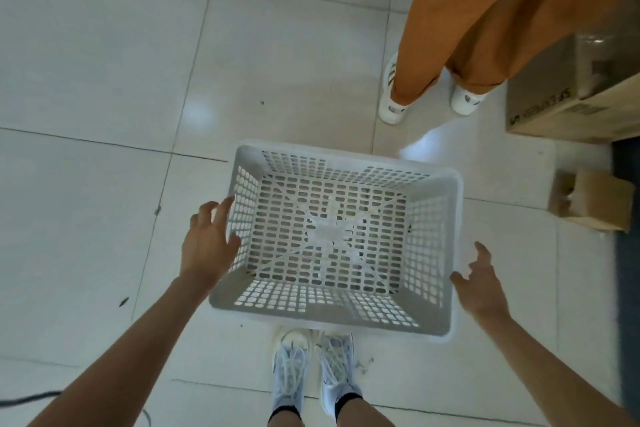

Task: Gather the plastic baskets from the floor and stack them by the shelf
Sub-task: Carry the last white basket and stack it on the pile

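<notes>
A white plastic basket [437, 246] with perforated walls and bottom sits upright on the tiled floor just ahead of my feet. It is empty. My left hand [207, 246] is beside its left rim with fingers spread, fingertips touching or almost touching the rim. My right hand [481, 281] hovers by the right rim, fingers apart, holding nothing. No shelf is in view.
Another person in orange trousers and white shoes [391, 107] stands just beyond the basket. A large cardboard box [554, 104] and a small one [588, 201] lie at the right. A dark cable [27, 399] runs at the lower left.
</notes>
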